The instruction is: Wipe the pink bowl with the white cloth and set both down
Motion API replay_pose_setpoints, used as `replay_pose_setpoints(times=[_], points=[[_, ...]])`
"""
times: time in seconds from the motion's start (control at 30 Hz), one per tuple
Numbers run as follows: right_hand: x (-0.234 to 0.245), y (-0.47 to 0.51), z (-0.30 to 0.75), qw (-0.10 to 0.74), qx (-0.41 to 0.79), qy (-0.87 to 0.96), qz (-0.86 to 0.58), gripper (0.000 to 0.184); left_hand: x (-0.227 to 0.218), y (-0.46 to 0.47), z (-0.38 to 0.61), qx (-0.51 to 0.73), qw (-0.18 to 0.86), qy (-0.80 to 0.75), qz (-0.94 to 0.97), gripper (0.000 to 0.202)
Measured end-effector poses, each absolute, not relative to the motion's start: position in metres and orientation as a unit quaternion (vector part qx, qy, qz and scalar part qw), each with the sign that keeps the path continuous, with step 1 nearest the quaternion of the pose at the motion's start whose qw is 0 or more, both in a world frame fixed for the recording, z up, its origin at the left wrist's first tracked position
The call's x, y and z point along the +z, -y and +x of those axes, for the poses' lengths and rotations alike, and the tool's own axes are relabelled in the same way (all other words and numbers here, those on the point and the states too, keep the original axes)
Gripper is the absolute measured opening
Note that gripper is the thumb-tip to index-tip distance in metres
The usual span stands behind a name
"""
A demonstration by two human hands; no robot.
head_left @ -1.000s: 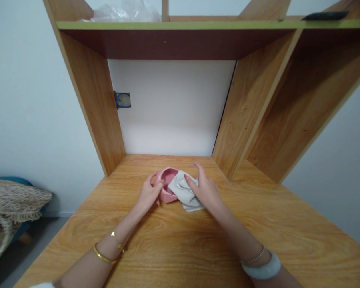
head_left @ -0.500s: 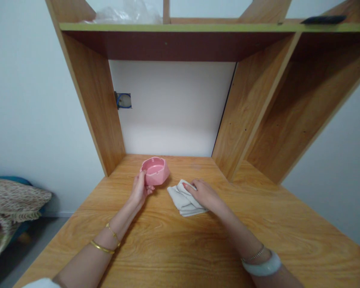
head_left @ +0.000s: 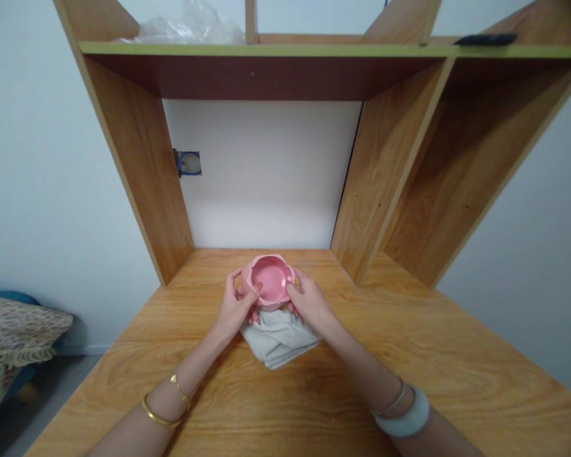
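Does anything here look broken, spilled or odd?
Nothing spilled or broken. Both hands, left hand and right hand, hold a pink dish over a grey cloth on the wooden desk. One oddity: an uncovered wall socket hole with blue parts showing, beside the left panel.

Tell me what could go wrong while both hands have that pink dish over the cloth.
1. The pink dish is pinched only at its rim by the left hand and right hand, so it might slip and drop onto the wooden desk.
2. The grey cloth is bunched loosely beneath the dish, so it could slide or fall away if the grip shifts.
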State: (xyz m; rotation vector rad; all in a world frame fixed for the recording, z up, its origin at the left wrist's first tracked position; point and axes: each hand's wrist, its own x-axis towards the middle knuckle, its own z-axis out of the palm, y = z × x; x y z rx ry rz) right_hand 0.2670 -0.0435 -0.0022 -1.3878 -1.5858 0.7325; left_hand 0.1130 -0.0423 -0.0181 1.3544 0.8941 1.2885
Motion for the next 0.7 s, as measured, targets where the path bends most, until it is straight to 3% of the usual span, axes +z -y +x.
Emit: replay_pose_setpoints(times=[0.17,0.37,0.5,0.7], points=[[0.003,0.035,0.293,0.442,0.278,0.617,-0.589,0.038,-0.022,0.041,0.114,0.513,0.484,-0.354,0.614,0.064],[0.001,0.018,0.358,0.424,0.206,0.554,-0.686,0.045,-0.03,0.03,0.102,0.48,0.302,-0.429,0.703,0.026],[-0.009,0.012,0.389,0.409,0.195,0.529,-0.717,0.042,-0.033,0.029,0.1,0.441,0.222,-0.454,0.742,0.025],[-0.022,0.006,0.404,0.401,0.211,0.506,-0.734,0.036,-0.034,0.028,0.097,0.402,0.193,-0.468,0.763,0.026]])
